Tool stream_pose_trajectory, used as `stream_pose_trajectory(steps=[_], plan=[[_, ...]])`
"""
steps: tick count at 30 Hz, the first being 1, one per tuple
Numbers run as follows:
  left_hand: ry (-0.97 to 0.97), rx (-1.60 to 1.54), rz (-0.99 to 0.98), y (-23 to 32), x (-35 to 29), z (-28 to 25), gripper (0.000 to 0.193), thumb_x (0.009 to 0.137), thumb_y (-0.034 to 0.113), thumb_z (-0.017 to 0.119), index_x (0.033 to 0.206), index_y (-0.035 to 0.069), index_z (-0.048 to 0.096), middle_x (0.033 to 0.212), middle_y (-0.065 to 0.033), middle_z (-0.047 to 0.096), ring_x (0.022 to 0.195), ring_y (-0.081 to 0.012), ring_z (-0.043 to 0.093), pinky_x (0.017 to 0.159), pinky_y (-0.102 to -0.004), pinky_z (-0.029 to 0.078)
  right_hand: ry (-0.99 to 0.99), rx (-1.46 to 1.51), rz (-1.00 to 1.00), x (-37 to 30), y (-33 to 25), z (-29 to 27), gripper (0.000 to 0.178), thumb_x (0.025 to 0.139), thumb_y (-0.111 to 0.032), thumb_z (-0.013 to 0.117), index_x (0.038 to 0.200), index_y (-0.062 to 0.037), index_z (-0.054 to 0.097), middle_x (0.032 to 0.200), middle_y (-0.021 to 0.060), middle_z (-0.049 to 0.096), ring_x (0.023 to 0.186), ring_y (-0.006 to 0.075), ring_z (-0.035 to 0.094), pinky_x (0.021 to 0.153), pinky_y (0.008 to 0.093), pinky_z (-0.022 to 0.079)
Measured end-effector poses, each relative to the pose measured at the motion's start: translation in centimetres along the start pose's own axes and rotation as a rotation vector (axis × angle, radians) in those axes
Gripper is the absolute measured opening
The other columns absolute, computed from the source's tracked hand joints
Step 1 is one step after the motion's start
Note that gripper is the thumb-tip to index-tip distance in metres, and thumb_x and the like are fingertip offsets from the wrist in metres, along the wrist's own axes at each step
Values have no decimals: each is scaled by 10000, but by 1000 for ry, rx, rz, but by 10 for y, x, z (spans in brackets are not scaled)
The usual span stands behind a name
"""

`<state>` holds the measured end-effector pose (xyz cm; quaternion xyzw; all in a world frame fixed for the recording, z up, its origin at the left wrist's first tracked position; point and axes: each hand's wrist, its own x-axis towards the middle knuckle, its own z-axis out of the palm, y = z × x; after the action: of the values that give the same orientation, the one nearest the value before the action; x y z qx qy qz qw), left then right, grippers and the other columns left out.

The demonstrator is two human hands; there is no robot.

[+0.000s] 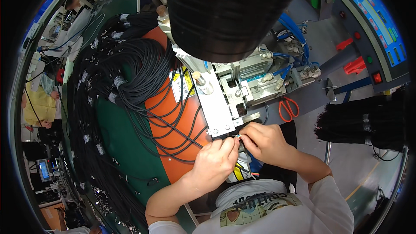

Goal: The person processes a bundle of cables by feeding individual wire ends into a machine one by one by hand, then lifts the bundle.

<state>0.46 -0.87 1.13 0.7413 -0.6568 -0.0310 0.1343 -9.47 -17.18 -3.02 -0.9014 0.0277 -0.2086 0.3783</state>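
Note:
My left hand [216,162] is closed in a pinch around the end of a black cable, just in front of the metal machine head [220,112]. Right beside it, my right hand [265,144] pinches small thin wires [238,136] coming from that cable end. Whitish and teal bits show between the fingertips; their exact form is too small to make out. Several black cables [173,132] run from a large coil toward my left hand across an orange panel [158,104]. Below the hands, another cable end with coloured wires [253,174] lies near a yellow-and-white label.
Bundles of black cables [84,125] cover the green table [115,123] on the left. A large black cylinder [225,17] hangs over the machine. Orange-handled scissors [289,109] lie to the right, near a control screen [381,26] and a hanging black cable bundle [346,123].

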Motion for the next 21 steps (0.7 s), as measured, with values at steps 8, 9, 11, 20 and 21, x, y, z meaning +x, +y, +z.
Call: stream_pose_trajectory(steps=[8,9,11,20,21], plan=[[144,-119,-120,-4,-10,7,450,626,5,623,1074,32,653,871,-76,569,729,-240,574,623,-351,463,-129,355,291,1,11,-1,107,805,-55,686,854,27,638,704,70,634,531,75,567,483,230,432],[218,-246,-177,-6,-14,8,454,592,-41,627,1039,34,666,865,-75,583,736,-249,579,629,-354,468,-101,358,292,-2,13,3,116,805,-70,691,853,22,640,692,76,627,519,91,565,481,236,430],[263,-213,-205,-16,-26,7,439,568,-89,632,988,29,673,852,-81,586,751,-259,578,644,-359,468,-77,317,254,-5,13,4,115,803,-81,694,849,12,642,680,66,614,501,112,554,471,248,422],[243,-90,-359,-19,-37,10,146,842,27,658,967,-10,592,754,-139,634,575,-262,642,494,-334,489,-264,450,186,-6,-18,-30,191,787,-96,696,967,-43,659,807,54,607,567,149,579,538,300,461],[241,-129,-396,-20,-34,9,129,839,32,667,925,-8,580,714,-144,645,585,-263,654,499,-337,495,-360,616,180,-6,-22,-33,219,783,-88,701,995,-49,662,812,57,602,576,138,573,541,288,457]])
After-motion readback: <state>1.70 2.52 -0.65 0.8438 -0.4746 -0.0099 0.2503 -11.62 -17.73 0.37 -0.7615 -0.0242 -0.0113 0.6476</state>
